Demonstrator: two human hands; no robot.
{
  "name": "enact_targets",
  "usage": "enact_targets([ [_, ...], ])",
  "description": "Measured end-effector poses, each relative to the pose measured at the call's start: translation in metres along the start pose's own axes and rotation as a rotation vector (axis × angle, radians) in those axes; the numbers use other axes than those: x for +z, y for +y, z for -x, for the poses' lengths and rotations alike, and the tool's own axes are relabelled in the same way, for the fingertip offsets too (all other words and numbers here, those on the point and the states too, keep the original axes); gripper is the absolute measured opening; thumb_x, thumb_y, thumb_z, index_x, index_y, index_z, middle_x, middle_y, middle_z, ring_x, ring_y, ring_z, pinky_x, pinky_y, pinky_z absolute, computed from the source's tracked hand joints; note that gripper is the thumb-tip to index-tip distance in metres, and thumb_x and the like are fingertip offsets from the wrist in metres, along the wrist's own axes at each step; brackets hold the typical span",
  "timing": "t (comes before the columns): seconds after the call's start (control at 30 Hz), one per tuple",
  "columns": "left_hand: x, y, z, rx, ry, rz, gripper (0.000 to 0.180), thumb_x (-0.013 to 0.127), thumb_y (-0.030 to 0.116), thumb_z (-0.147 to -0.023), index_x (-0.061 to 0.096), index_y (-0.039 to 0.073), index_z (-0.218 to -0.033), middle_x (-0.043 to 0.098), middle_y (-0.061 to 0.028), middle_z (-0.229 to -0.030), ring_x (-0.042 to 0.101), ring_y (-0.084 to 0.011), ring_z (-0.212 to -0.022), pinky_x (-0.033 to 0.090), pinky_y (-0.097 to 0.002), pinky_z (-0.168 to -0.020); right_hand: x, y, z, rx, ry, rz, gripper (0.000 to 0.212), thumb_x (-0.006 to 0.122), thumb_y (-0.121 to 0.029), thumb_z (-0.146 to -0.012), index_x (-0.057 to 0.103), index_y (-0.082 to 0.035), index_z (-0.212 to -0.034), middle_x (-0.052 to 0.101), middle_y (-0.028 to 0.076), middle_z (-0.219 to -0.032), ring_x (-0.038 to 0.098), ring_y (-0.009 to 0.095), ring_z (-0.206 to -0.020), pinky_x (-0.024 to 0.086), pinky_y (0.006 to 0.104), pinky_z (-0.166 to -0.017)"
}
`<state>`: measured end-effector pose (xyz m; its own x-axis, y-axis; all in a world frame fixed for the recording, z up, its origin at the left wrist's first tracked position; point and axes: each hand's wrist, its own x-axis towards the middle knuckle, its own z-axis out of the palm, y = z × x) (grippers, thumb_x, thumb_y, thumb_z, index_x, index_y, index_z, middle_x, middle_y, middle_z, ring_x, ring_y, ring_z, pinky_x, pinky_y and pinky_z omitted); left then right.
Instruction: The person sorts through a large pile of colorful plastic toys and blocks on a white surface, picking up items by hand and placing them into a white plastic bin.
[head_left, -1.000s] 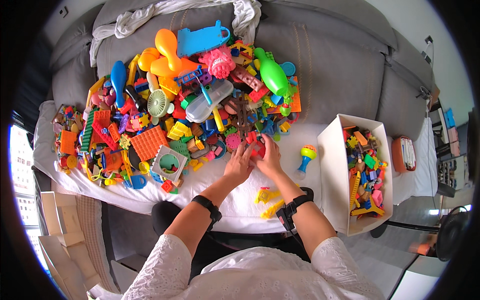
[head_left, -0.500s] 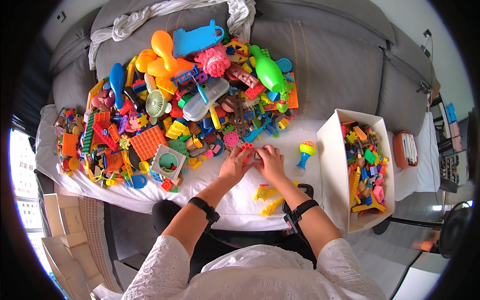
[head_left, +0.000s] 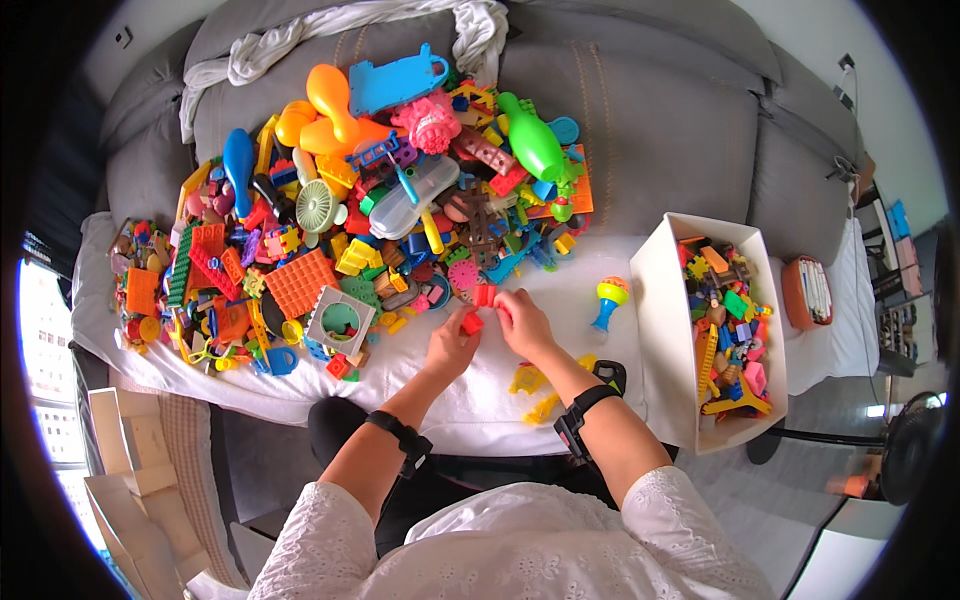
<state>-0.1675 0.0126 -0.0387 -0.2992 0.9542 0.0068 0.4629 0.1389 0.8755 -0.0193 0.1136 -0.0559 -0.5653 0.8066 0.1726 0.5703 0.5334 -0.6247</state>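
My left hand (head_left: 453,346) is closed on a small red toy block (head_left: 472,323) over the white cover. Just beyond it and to the right, my right hand (head_left: 524,325) pinches a second red block (head_left: 484,295) between its fingertips. A narrow gap lies between the two blocks. The large heap of mixed toys (head_left: 299,282) begins right beyond my hands, with a pink gear (head_left: 463,274) closest to them. Under my right forearm lie yellow toy pieces (head_left: 528,379), partly hidden. A toy with a yellow-green top and blue handle (head_left: 610,298) stands to the right.
A white bin (head_left: 655,330) filled with small toys stands on the right, beside a brown container (head_left: 804,296). Behind the heap rises a grey sofa back (head_left: 655,130). Open cardboard boxes (head_left: 130,430) stand at the lower left, a black fan (head_left: 908,450) at the far right.
My hands were close together over red pieces; now they have drawn apart. My left hand has moved down and left with one red block, while my right hand holds the other.
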Motion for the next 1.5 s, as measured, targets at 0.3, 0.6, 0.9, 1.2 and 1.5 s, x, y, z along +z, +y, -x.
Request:
enact_targets([
  [0.3,0.027,0.099,-0.022,-0.621,-0.385,0.698,0.030,0.062,0.031,-0.094,0.055,0.015,-0.117,0.061,0.0009,-0.089,0.060,-0.0093,-0.078,0.052,-0.0270,-0.065,-0.122,-0.025,0.044,0.765,-0.019,-1.461,0.022,0.051,-0.037,-0.099,0.057,-0.020,-0.112,0.061,0.000,-0.088,0.055,0.010,-0.060,0.037,0.0230,-0.044],
  [0.6,0.165,0.276,-0.043,-0.289,-0.612,1.037,0.057,0.057,0.020,-0.097,0.031,0.007,-0.146,0.053,-0.0063,-0.127,0.058,-0.0166,-0.108,0.049,-0.0348,-0.096,-0.295,0.023,0.118,0.537,0.495,-1.048,0.035,0.047,-0.020,-0.101,0.045,-0.012,-0.135,0.057,0.003,-0.109,0.058,0.008,-0.084,0.052,0.0254,-0.062],
  [0.9,0.170,0.223,-0.004,0.257,-0.307,0.344,0.055,0.058,0.006,-0.091,0.039,0.010,-0.143,0.051,-0.0126,-0.131,0.058,-0.0209,-0.110,0.051,-0.0326,-0.088,-0.296,0.018,0.154,0.185,0.651,-0.088,0.038,0.058,0.004,-0.085,0.054,-0.004,-0.122,0.054,0.015,-0.107,0.056,0.025,-0.083,0.047,0.0313,-0.072],
  [1.2,0.087,0.091,0.020,0.120,-0.020,0.265,0.056,0.064,0.005,-0.085,0.044,0.008,-0.137,0.053,-0.0162,-0.126,0.060,-0.0260,-0.104,0.054,-0.0349,-0.084,-0.145,-0.029,0.083,0.138,0.178,-0.405,0.038,0.066,-0.010,-0.087,0.056,-0.007,-0.124,0.061,0.012,-0.116,0.062,0.021,-0.097,0.052,0.0306,-0.067],
  [1.5,0.017,0.036,-0.059,-0.091,0.263,0.446,0.062,0.071,0.022,-0.088,0.040,0.000,-0.138,0.057,-0.0172,-0.119,0.063,-0.0231,-0.101,0.053,-0.0344,-0.083,-0.013,-0.006,-0.023,0.172,0.281,-0.395,0.056,0.068,-0.025,-0.088,0.046,-0.001,-0.133,0.053,0.024,-0.126,0.054,0.036,-0.113,0.044,0.0423,-0.095],
])
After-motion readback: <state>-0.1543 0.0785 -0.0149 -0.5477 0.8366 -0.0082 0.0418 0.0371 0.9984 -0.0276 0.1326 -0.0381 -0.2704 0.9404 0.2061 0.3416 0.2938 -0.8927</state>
